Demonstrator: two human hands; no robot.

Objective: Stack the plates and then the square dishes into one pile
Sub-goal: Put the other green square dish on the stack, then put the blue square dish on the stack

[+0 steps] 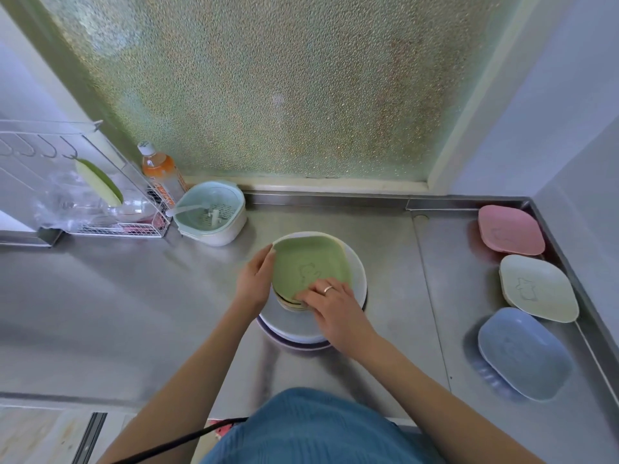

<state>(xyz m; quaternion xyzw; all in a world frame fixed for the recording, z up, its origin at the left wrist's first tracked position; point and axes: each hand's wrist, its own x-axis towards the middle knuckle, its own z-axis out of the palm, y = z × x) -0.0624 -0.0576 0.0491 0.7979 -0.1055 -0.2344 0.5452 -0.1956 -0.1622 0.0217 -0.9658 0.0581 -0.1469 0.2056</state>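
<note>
A pile of round white plates [357, 269] stands in the middle of the steel counter. On it lies a small stack of square dishes, with a green dish [310, 262] on top. My left hand [254, 279] touches the green dish's left edge with straight fingers. The fingers of my right hand [330, 303] lie on the dish's near corner and over the stack's edge. At the right, three single square dishes sit in a row: a pink dish [510, 234], a cream dish [539, 288] and a blue dish [524, 353].
A pale green strainer bowl [209, 216] with a spoon in it stands at the back left, beside an orange drink bottle [160, 172] and a wire rack [83, 195]. A frosted window runs behind the steel counter [100, 313]; a raised rim bounds its right side.
</note>
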